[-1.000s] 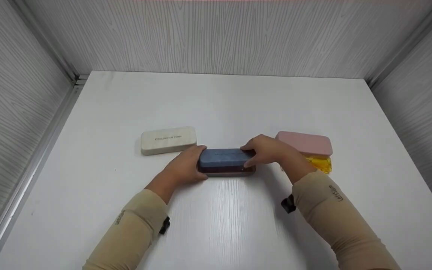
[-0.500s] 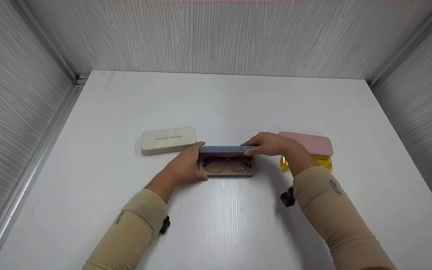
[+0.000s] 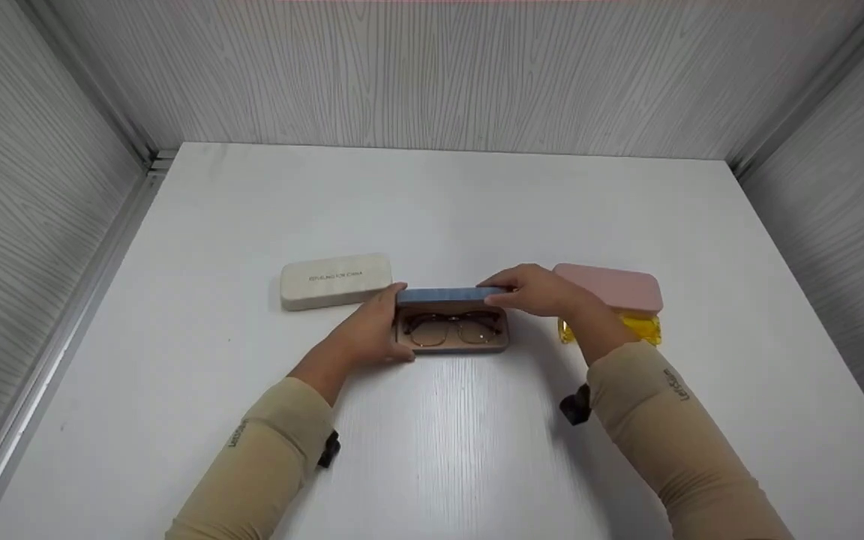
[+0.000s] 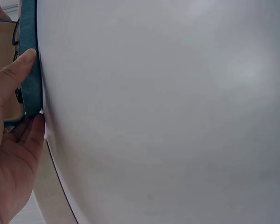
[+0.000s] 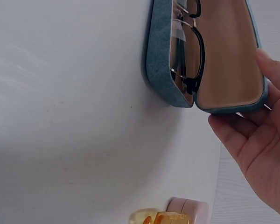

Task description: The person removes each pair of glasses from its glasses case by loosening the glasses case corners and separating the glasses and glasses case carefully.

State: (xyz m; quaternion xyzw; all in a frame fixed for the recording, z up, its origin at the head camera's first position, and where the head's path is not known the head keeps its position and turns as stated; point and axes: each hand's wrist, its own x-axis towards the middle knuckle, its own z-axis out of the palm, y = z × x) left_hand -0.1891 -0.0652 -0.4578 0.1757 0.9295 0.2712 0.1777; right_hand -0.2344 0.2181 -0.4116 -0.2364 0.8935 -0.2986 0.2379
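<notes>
Blue spectacle case (image 3: pixel 458 349): lay on the white table (image 3: pixel 432 450) between both hands, lid (image 5: pixel 229 56) raised | Left hand (image 3: pixel 369 327): clamped on the case's left end, thumb across its front wall | Right hand (image 3: pixel 537 291): pinched the lid's right end, thumb inside, fingers behind | Eyeglasses (image 3: pixel 453 319): lay in the case, between the hands.

white case (image 3: pixel 336 283): "REFUELING FOR CHINA" | right sleeve (image 3: pixel 676 435): "LetsSlim" | left sleeve (image 3: pixel 263 457): lettering blurred
</notes>
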